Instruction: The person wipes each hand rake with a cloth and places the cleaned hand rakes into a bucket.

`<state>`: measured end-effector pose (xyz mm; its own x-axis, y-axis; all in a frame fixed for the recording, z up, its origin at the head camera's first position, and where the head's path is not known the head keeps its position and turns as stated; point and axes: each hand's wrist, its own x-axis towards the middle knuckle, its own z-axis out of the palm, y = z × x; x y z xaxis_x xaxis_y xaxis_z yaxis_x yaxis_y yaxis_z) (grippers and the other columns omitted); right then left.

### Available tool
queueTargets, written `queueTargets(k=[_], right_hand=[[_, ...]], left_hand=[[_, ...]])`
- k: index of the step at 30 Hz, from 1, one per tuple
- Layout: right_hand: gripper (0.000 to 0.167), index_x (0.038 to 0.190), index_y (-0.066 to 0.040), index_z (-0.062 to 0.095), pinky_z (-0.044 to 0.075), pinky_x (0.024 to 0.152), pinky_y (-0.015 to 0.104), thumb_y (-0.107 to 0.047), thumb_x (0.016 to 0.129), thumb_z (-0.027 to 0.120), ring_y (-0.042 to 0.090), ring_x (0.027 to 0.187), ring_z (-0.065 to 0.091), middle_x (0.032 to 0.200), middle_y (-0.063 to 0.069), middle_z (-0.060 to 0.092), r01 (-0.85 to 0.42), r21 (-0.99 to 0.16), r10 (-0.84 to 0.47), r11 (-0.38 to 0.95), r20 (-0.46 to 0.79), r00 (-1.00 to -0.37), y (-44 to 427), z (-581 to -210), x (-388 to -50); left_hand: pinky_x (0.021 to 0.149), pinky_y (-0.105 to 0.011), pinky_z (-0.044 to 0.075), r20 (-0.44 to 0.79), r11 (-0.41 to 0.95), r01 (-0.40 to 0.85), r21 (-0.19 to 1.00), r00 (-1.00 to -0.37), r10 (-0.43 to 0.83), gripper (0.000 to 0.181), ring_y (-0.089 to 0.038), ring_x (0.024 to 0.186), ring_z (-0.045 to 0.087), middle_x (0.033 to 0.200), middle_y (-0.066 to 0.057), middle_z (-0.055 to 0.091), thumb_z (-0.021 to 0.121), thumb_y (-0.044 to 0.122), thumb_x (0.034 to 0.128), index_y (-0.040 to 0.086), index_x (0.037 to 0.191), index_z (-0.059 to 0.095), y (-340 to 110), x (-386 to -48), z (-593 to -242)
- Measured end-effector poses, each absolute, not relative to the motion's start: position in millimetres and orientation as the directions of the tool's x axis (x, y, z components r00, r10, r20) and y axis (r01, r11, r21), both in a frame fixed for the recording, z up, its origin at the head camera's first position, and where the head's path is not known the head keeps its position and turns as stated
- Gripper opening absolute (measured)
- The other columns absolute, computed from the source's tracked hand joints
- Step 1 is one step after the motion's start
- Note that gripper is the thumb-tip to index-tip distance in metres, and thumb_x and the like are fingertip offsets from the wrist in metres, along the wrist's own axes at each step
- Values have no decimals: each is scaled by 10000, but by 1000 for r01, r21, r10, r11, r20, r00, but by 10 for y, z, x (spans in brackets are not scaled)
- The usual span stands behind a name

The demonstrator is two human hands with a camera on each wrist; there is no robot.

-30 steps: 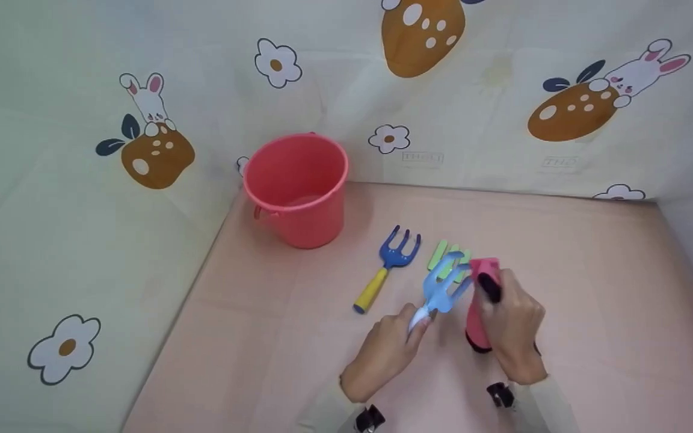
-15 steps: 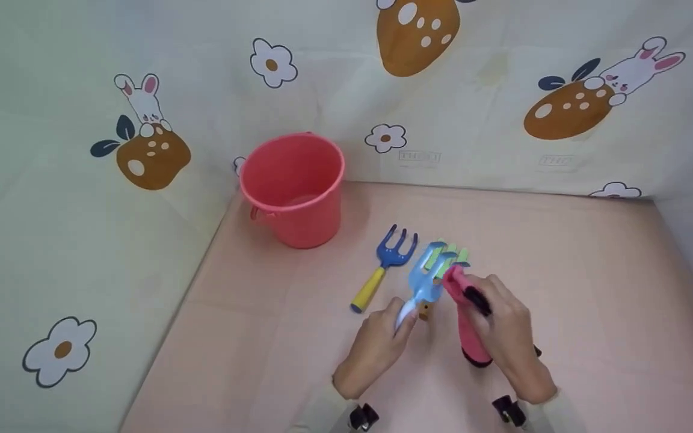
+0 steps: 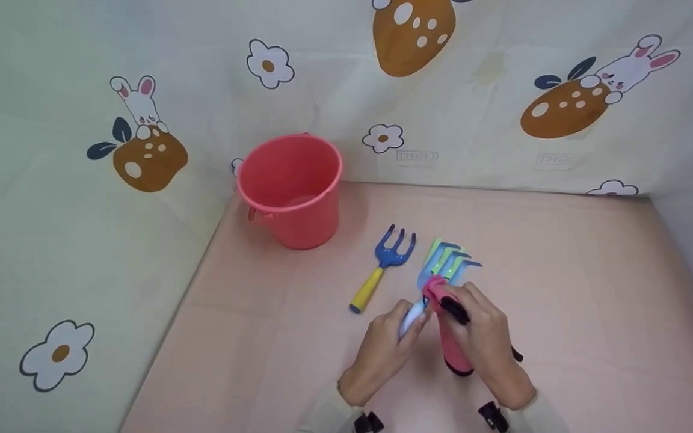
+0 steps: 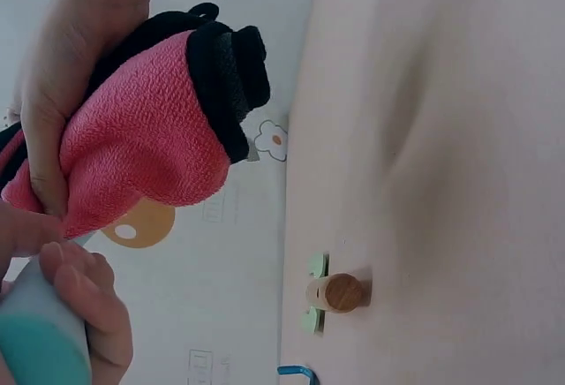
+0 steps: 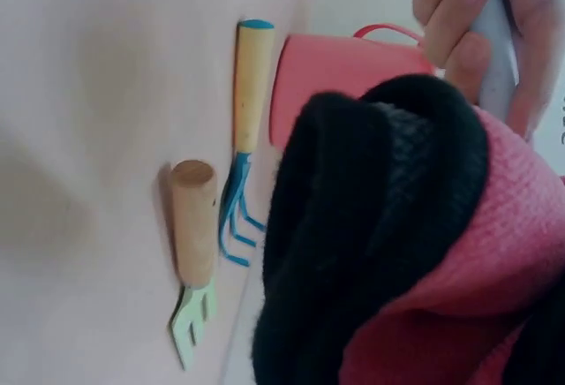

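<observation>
In the head view my left hand [image 3: 379, 349] grips the white handle of a light blue hand rake [image 3: 414, 317], its tines pointing away over the table. The handle's end shows teal in the left wrist view. My right hand [image 3: 486, 331] pinches a pink cloth [image 3: 456, 353] with black edging. A bunched part of the cloth lies against the rake's neck, just ahead of my left fingers, and covers it. The rest of the cloth hangs below my right hand. In the right wrist view the cloth [image 5: 388, 226] hides most of that hand.
A blue garden fork [image 3: 390, 255] with a yellow handle lies left of the rake. Partly behind the rake is a green fork with a wooden handle [image 5: 194, 226]. A red bucket [image 3: 307, 228] stands at the back left, near the patterned fabric wall [image 3: 473, 156].
My right hand has moved left with the cloth, from beside the rake's tines onto its neck. My left hand keeps hold of the rake, which has tilted and turned slightly.
</observation>
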<state>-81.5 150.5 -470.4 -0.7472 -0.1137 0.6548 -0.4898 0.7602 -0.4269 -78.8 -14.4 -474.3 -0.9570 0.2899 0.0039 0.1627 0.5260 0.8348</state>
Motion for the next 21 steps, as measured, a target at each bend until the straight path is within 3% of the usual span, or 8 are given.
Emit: queueTargets(k=[7, 15, 18, 21], right_hand=[[360, 975, -38, 665, 533, 582, 286, -12, 652, 822, 104, 596, 567, 710, 33, 528, -450, -401, -59, 798, 690, -721, 1607, -4805, -881], [288, 912, 4, 593, 510, 513, 363, -40, 705, 789, 188, 543, 554, 719, 97, 563, -390, -373, -15, 842, 706, -708, 1712, -4834, -1015], [251, 870, 14, 552, 463, 467, 339, -202, 854, 679, 194, 497, 496, 675, 100, 539, -403, -320, -44, 857, 734, -678, 1743, -4865, -1042], [389, 847, 12, 529, 399, 436, 323, -361, 949, 482, 200, 468, 431, 631, 96, 504, -424, -262, -75, 867, 772, -631, 1774, -4899, -1074]], left_hand=[[539, -140, 374, -24, 492, 153, 857, -942, 335, 242, -8, 598, 444, 708, 62, 438, 457, 337, 977, 110, 1034, 516, -156, -784, -4768], [532, -132, 361, -70, 475, 121, 872, -929, 364, 301, 1, 573, 426, 697, 83, 417, 434, 388, 975, 118, 1081, 511, -138, -750, -4787], [534, -132, 368, -104, 476, 88, 875, -926, 363, 314, -7, 571, 440, 690, 76, 412, 439, 407, 967, 122, 1083, 507, -114, -751, -4771], [536, -139, 381, -143, 484, 51, 874, -924, 356, 310, -19, 575, 458, 691, 64, 419, 446, 404, 963, 125, 1084, 502, -91, -747, -4743]])
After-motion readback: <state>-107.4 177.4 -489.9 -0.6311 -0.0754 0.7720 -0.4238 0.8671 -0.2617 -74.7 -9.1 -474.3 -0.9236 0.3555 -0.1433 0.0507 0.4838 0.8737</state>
